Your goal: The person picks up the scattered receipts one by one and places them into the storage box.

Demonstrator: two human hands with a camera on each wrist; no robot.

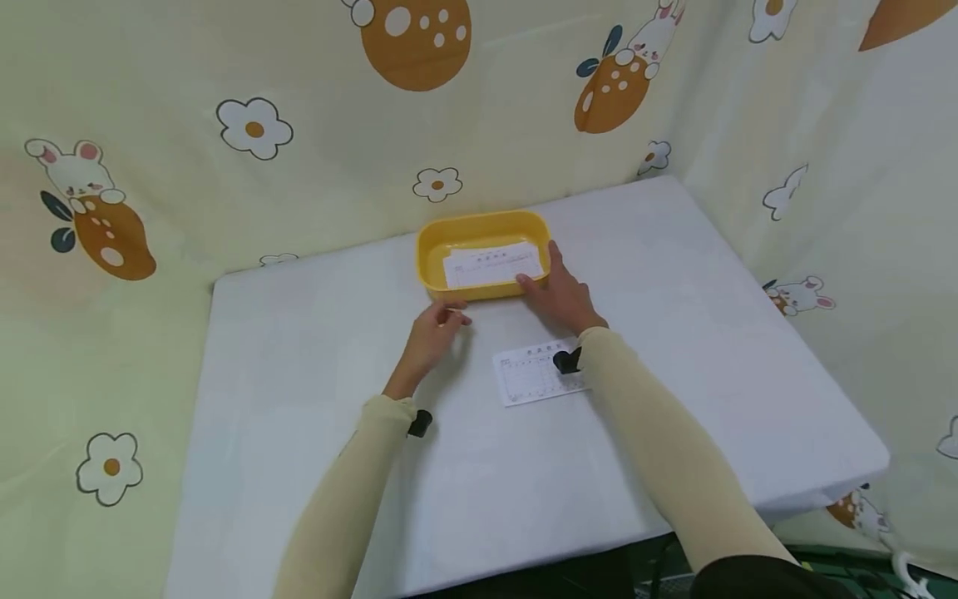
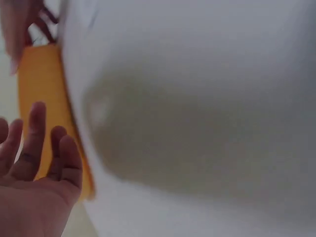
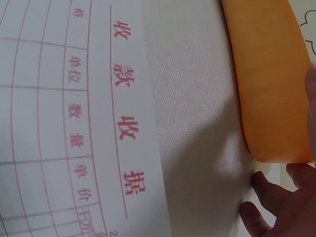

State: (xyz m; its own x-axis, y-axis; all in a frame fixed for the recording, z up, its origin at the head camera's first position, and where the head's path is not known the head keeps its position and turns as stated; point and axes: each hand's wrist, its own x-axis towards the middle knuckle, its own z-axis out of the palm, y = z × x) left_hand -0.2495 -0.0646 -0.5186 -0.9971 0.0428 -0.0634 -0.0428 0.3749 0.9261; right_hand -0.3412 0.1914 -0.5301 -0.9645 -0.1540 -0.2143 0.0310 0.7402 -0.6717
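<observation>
A yellow plastic tray (image 1: 479,293) sits near the table's back edge, with printed paper slips (image 1: 494,264) inside. My right hand (image 1: 565,298) holds its front right corner, the thumb by the front rim and the fingers along the right end. In the right wrist view, fingertips (image 3: 269,190) meet the end of the tray (image 3: 271,84). Just in front of the tray's left part is my left hand (image 1: 436,337), its fingers loosely bent around nothing. A printed receipt form (image 1: 531,376) lies on the table under my right wrist, its right part hidden by the sleeve.
A white cloth covers the table (image 1: 299,374). Patterned curtain (image 1: 314,183) hangs right behind the table and along its right side. Black wrist devices (image 1: 421,423) sit at both cuffs. Dark items and a cable lie below the front edge.
</observation>
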